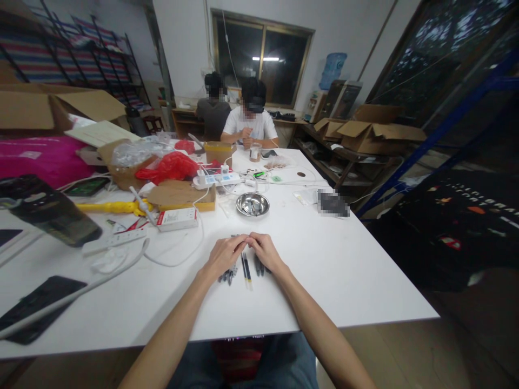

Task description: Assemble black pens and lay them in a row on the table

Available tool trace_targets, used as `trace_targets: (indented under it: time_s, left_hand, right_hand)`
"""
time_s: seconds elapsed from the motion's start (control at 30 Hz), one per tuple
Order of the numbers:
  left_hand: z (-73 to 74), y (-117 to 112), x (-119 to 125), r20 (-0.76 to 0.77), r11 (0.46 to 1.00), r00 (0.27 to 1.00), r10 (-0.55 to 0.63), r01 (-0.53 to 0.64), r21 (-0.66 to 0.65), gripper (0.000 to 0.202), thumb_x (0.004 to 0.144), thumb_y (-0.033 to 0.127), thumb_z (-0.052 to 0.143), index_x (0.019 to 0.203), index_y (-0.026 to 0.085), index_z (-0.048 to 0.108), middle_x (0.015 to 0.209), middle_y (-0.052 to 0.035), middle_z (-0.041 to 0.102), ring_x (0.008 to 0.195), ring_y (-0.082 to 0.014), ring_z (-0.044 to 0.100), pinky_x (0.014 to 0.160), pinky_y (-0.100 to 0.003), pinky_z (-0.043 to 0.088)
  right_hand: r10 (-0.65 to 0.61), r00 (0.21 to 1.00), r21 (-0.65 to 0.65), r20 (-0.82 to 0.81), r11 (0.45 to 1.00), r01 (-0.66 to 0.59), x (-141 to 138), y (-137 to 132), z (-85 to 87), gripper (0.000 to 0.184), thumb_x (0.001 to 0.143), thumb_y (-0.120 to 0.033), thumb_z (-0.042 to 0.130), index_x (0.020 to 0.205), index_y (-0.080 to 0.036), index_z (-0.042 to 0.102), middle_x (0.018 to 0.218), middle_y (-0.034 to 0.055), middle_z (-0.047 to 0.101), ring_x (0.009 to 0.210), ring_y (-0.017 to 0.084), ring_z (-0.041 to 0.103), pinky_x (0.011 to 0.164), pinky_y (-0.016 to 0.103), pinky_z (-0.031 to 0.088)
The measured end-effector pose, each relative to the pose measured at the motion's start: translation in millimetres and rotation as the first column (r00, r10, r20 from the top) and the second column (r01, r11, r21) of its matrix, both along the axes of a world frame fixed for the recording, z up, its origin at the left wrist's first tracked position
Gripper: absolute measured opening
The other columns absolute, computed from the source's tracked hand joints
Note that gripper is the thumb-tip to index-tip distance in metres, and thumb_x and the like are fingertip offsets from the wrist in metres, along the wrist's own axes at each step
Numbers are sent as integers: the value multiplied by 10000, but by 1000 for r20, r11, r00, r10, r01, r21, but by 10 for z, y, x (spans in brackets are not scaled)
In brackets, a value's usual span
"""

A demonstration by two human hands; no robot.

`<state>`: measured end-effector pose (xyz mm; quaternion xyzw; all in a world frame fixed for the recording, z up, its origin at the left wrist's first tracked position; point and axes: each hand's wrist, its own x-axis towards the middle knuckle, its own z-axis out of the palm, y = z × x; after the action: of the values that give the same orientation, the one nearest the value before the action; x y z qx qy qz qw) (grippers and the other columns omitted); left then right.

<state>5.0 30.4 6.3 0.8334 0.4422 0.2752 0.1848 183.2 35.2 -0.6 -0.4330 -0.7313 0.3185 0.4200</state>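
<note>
My left hand (225, 252) and my right hand (264, 249) meet over the white table (324, 270), fingertips together. Both are closed in a pinch; whatever sits between the fingers is too small to make out. Just below them lie slim pen refills (246, 270) with dark ink and yellowish ends. Dark pen parts (229, 275) rest partly under my left hand, and more black pen pieces (259, 266) lie partly hidden by my right hand. Beyond the hands stands a shiny metal bowl (252, 206) with small pieces in it.
A white power strip (217, 179), cables, a shallow cardboard tray (182, 195) and a white-red box (177, 219) crowd the left. A dark bottle (52, 210) and a black phone (42, 308) lie further left. Across the table sits another person (251, 121).
</note>
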Motion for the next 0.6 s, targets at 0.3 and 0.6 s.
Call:
trace_targets:
  time_s: [0.3, 0.6]
  left_hand:
    - [27, -6, -14, -26, 999, 999, 27, -26, 30, 326, 1016, 411, 347, 1108, 276, 630, 923, 14, 733, 775, -155, 666, 722, -231, 438]
    - [20, -10, -10, 6, 999, 1000, 3, -4, 44, 323, 997, 412, 375, 1113, 286, 648, 925, 6, 737, 756, -160, 664, 745, -240, 453]
  right_hand:
    - [-197, 980, 82, -12, 977, 197, 434, -280, -23, 237, 960, -392, 542, 1053, -214, 668, 1046, 72, 651, 1001, 222, 582, 889, 345, 458]
    - [94, 992, -97, 87, 992, -86, 897, -644, -110, 926, 736, -360, 828, 1522, -298, 342, 1557, 127, 370, 1402, 281, 407, 1188, 470, 290]
